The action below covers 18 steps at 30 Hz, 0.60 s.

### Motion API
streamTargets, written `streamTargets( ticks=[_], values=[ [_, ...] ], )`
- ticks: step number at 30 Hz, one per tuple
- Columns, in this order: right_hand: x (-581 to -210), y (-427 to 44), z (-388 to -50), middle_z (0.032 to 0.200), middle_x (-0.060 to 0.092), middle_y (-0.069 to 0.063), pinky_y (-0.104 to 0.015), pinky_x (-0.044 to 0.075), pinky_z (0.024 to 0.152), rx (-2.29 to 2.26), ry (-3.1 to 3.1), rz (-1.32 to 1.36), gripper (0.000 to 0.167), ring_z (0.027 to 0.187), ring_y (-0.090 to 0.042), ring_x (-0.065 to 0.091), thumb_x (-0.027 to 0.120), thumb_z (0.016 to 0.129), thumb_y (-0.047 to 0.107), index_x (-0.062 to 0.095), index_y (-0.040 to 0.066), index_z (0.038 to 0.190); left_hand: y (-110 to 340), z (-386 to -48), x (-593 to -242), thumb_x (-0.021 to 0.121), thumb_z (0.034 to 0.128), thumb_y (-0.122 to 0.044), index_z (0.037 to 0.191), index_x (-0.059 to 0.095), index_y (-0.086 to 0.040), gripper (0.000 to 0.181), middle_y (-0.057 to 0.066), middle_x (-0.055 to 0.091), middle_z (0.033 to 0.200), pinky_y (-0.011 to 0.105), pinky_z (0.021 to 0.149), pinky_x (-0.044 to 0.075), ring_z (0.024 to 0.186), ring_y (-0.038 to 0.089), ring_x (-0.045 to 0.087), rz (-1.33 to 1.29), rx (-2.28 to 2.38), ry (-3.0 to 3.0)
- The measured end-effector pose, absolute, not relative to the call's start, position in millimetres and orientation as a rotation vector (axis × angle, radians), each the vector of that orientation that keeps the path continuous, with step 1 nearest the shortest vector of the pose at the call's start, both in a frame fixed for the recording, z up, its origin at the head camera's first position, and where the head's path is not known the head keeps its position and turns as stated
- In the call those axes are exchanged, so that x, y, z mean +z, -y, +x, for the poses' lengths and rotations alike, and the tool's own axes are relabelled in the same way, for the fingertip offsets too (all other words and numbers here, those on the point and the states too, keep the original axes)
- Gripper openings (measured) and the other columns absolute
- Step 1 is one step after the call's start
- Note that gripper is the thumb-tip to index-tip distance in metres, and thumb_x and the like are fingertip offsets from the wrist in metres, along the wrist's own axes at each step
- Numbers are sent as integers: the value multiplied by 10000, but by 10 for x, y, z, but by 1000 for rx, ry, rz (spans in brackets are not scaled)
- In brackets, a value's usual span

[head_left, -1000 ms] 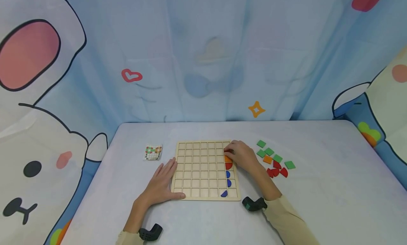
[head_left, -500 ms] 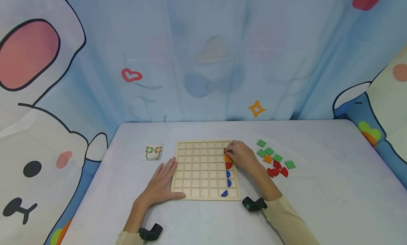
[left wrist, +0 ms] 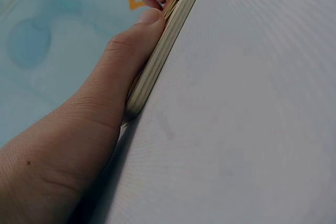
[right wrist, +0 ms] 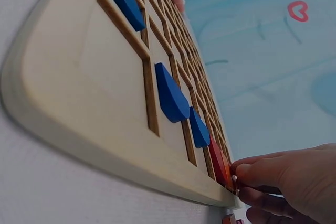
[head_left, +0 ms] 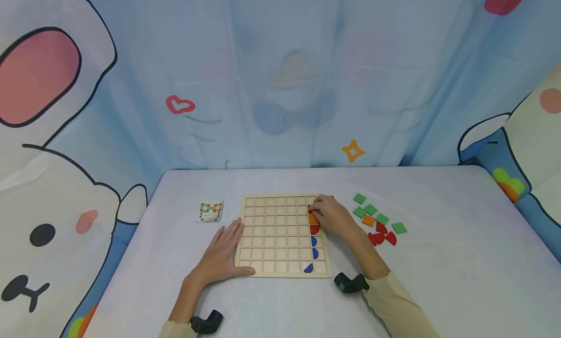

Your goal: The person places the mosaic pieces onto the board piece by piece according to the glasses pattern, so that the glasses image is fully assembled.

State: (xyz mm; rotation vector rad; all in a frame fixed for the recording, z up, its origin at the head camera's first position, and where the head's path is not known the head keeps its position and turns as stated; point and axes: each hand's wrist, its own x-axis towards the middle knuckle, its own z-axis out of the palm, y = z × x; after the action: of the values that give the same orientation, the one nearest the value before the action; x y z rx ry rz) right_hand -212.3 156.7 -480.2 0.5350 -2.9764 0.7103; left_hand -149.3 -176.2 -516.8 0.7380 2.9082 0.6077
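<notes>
A wooden grid board [head_left: 275, 235] lies on the table. My left hand [head_left: 222, 253] rests along its left edge, fingers spread, thumb on the near-left corner; in the left wrist view the thumb [left wrist: 126, 51] lies along the board's rim. At the far right of the board, my right hand [head_left: 330, 212] pinches a small red piece [head_left: 310, 208], mostly hidden under the fingertips. Just below sit an orange piece [head_left: 313, 219] and a red rounded piece [head_left: 314, 229]. Nearer in that right part are blue rounded pieces [right wrist: 171, 95]. Another red sliver shows behind the right hand.
Right of the board lie several green squares [head_left: 371, 209], an orange square [head_left: 368, 220] and several red wedges [head_left: 379, 237]. A small patterned card [head_left: 210, 211] lies to the left. A blue printed curtain [head_left: 280, 84] hangs behind the table [head_left: 438, 279].
Both hands stay nearly in place. A bit more red now shows at the right fingertips and behind that hand. The loose pieces have not moved.
</notes>
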Motion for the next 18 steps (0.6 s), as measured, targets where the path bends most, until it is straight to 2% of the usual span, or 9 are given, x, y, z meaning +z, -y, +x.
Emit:
streamTargets(
  ticks=[9,18],
  values=[
    [-4724,-1668,-2126,1113,648,-144,-424,564,855,745,2919,510,215,1023,-292,603,650,923,123,717,26,1103,1759,-1484,-5155,662,696,-737,1561,130,-82,1209,38,80,1654,440,1242,73,1534,185,92,725,616,-2900],
    [-4645,-1915,-2143,1181,624,-162,-478,541,927,805,2952,370,265,1079,-324,588,651,923,125,683,33,1170,1759,-1501,-5186,652,688,-752,1561,126,-81,1220,37,68,1655,447,1244,68,1536,182,81,715,604,-2896]
  ],
)
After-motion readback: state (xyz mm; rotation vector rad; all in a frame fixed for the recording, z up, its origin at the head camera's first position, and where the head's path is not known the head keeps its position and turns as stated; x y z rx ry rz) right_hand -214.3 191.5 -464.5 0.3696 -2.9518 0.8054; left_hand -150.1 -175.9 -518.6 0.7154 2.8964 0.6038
